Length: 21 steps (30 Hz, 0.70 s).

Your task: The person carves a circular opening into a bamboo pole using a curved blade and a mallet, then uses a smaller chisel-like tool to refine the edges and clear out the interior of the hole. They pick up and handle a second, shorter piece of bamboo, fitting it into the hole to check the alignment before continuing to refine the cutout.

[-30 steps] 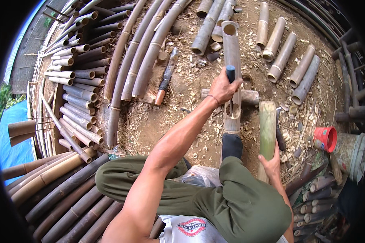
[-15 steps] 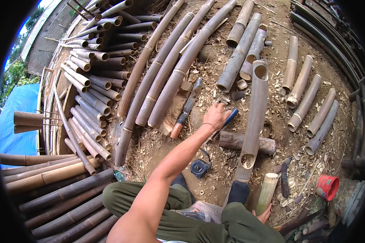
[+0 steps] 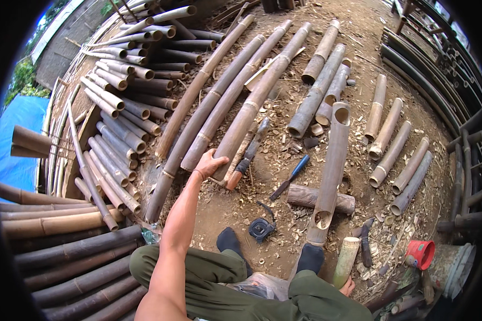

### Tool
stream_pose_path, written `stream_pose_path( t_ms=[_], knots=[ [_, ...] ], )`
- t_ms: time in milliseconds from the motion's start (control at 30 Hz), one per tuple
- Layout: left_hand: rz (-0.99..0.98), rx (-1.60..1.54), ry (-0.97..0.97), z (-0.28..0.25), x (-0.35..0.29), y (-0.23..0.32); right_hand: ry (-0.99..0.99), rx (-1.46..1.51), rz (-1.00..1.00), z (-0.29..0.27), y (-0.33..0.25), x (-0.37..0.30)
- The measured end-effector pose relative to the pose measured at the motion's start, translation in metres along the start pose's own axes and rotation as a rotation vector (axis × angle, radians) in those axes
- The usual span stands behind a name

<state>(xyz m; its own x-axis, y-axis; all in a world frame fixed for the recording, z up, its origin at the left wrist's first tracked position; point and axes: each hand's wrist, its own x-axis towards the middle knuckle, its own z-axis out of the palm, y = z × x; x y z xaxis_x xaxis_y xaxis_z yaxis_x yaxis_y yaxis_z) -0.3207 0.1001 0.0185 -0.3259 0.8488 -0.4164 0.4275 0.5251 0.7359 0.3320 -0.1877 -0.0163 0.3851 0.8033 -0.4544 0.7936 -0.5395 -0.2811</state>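
Note:
My left hand (image 3: 211,162) is closed around the near end of a long brown bamboo pole (image 3: 260,96), the rightmost of several lying side by side. Just right of that end lies a machete (image 3: 248,154) with a wooden handle. A blue-handled chisel (image 3: 292,176) rests on the ground further right. At the lower right, my right hand (image 3: 348,287) grips the lower part of a short pale-green bamboo piece (image 3: 346,259), with most of its fingers hidden. Beside it a bamboo length (image 3: 332,166) with two cut openings lies across a short log (image 3: 302,196), near my foot.
A black tape measure (image 3: 261,229) lies before my feet. Stacked bamboo (image 3: 85,267) fills the left side. Short bamboo pieces (image 3: 391,155) lie at the right, with a red cup (image 3: 420,254) and a curved dark blade (image 3: 366,243) nearer. Wood chips cover the ground.
My left hand has moved left from beside the chisel to the bamboo pole and taken hold of its end. That end has shifted slightly right. My right hand stays at the green bamboo piece.

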Motion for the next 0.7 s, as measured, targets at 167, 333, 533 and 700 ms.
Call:
stream_pose_path(
  t_ms=[167,333,533,700],
  knots=[
    [0.042,0.0,0.055,-0.004,-0.031,-0.028,0.043,-0.076,-0.003,0.004,-0.003,0.006],
    [-0.344,0.482,0.741,-0.059,-0.059,-0.107,0.066,-0.112,-0.02,0.006,-0.018,0.01],
    [-0.332,0.851,0.847,-0.078,-0.09,-0.166,0.075,-0.139,-0.007,0.006,-0.019,0.011],
    [-0.858,0.597,0.545,-0.115,-0.121,-0.217,0.046,-0.142,-0.022,0.01,-0.026,0.01]
  ],
)
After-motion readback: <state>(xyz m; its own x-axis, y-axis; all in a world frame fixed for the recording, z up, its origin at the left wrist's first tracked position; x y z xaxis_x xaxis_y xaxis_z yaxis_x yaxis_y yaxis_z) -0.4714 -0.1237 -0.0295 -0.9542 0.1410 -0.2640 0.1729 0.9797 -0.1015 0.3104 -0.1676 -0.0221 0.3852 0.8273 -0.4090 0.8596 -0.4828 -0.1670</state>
